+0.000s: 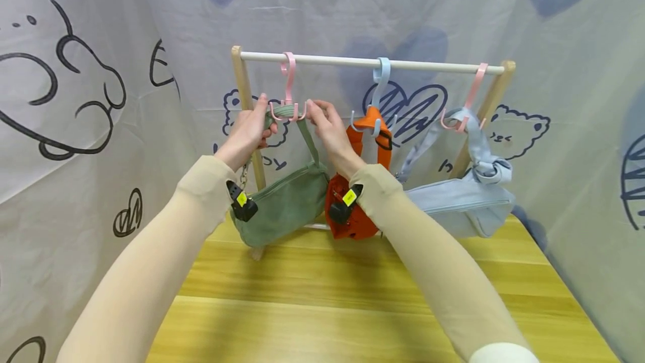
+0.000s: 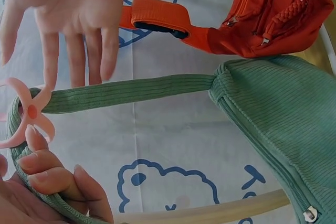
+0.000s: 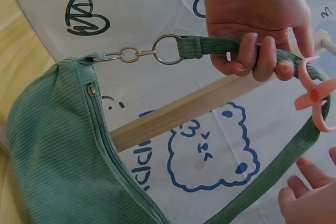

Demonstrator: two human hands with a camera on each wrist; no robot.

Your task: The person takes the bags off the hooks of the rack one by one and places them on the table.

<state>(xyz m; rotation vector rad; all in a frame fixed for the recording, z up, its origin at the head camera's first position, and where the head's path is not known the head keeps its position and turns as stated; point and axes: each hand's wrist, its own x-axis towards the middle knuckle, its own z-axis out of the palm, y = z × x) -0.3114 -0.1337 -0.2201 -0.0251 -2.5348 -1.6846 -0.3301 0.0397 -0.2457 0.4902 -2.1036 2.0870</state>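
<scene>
A green corduroy handbag (image 1: 287,200) hangs by its strap (image 2: 131,93) from a pink multi-prong hook (image 1: 289,80) at the rack's left end. My left hand (image 1: 247,130) grips the strap just left of the hook, fingers curled round it in the right wrist view. Metal chain links (image 3: 128,54) join that strap end to the bag. At the hook's right side is my right hand (image 1: 330,128), its fingers mostly straight and fingertips right by a prong. In the left wrist view those fingers (image 2: 76,59) hang down over the strap beside the hook.
The rack's white rail (image 1: 332,60) runs between wooden posts on a wood-grain table (image 1: 302,279). An orange bag (image 1: 365,223) hangs mid-rail from a blue hook (image 1: 381,80), close to my right wrist. Farther right, a pale blue bag (image 1: 453,198) hangs from another pink hook (image 1: 475,88). Printed cloth surrounds the table.
</scene>
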